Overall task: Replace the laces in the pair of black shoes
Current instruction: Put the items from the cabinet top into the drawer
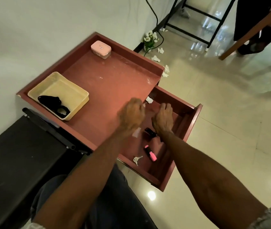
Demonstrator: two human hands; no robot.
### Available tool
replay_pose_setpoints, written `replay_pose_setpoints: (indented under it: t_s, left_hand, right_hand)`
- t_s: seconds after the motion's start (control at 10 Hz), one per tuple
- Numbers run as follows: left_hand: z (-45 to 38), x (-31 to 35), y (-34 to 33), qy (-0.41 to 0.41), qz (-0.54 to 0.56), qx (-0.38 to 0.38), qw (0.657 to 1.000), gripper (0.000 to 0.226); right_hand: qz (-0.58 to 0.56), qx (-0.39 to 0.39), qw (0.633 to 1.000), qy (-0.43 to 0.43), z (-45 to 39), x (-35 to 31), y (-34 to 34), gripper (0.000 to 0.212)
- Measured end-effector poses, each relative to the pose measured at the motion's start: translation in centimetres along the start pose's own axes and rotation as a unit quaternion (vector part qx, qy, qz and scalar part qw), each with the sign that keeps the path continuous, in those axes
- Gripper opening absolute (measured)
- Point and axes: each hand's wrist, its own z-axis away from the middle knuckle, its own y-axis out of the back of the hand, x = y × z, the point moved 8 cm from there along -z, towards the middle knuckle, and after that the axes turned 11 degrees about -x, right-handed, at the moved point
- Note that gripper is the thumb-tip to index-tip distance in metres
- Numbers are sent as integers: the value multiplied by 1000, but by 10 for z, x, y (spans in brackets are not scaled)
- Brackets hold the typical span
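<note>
No black shoes are in view. My left hand [132, 115] is blurred over the front edge of the red-brown side table [108, 80]. Its fingers are curled, and a white strip [136, 132] seems to stick out at both ends of the fist. My right hand [163, 119] reaches down into the open drawer [192, 128], back upward, fingers relaxed and holding nothing. A cream tray [80, 90] on the table's left holds black items [52, 101] that could be laces or straps; I cannot tell which.
The drawer holds a crumpled white paper [149, 100], a black object [149, 132], a pink highlighter [151, 153] and keys [137, 160]. A pink box [101, 49] sits at the table's back. Tissues [160, 50] and white flowers [149, 38] lie on the floor. A black case [15, 146] stands left.
</note>
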Motion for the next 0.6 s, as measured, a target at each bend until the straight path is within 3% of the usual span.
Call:
replay_pose_setpoints:
  t_s: [0.1, 0.2, 0.3, 0.4, 0.5, 0.6]
  left_hand:
    - [-12, -46, 81, 59, 83, 77, 992, 44]
    - [-54, -108, 103, 96, -51, 88, 990, 58]
    - [-74, -140, 121, 155, -132, 5, 979, 89]
    - [-97, -165, 123, 169, -118, -66, 976, 94]
    - [-112, -171, 128, 158, -141, -83, 974, 64]
    - [-127, -154, 133, 123, -200, -95, 967, 74]
  right_hand:
    - [11, 18, 997, 72, -30, -55, 37, 44]
    - [64, 9, 987, 148, -59, -115, 56, 48]
    - [110, -20, 971, 210, -95, -173, 54, 54]
    - [148, -58, 955, 248, -139, -225, 40, 63]
    - [180, -78, 939, 282, -174, -268, 23, 72]
    - [212, -104, 929, 285, -203, -294, -4, 81]
